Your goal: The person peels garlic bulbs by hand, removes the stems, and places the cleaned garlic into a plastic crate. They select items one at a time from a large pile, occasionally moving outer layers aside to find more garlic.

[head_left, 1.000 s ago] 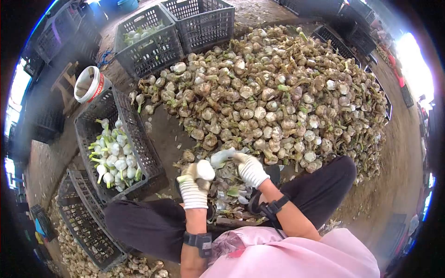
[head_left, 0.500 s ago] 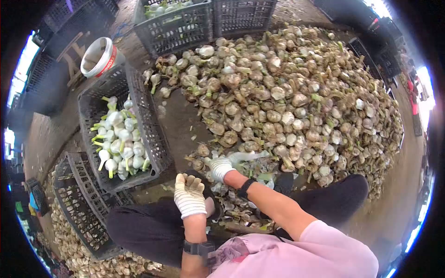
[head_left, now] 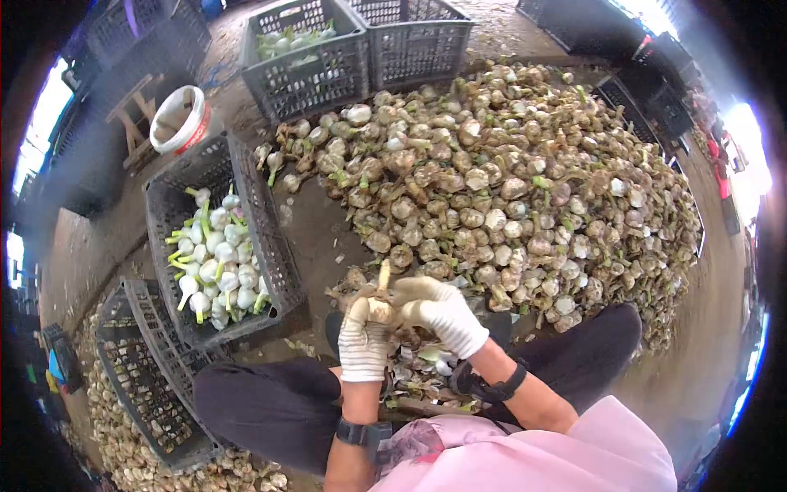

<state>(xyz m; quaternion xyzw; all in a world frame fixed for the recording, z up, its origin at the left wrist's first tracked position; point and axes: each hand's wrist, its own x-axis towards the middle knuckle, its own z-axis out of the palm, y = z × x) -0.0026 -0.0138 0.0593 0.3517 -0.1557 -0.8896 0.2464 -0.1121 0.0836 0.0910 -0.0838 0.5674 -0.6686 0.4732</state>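
An unpeeled garlic bulb (head_left: 380, 309) with its stalk pointing up is between my two hands, above the ground in front of my lap. My left hand (head_left: 363, 348), in a striped white glove, has its fingers closed around the bulb from the left and below. From the right, my gloved right hand (head_left: 443, 316) presses its bent fingers against the bulb's side; its fingertips are partly hidden. Beyond my hands lies a large heap of brownish garlic (head_left: 508, 189). Peeled skins (head_left: 422, 365) are scattered beneath my hands.
A black crate (head_left: 275, 238) on the left holds clean white garlic bulbs (head_left: 221, 266) with green stems. Another black crate (head_left: 152, 369) lies nearer me, beside more garlic (head_left: 123, 435). A white bucket (head_left: 182, 121) and more crates (head_left: 311, 78) stand farther back. My bent legs (head_left: 262, 402) flank the skins.
My right hand has come back from the skins by the heap to meet my left hand. My left hand, earlier curled with nothing visible in it, now grips a garlic bulb.
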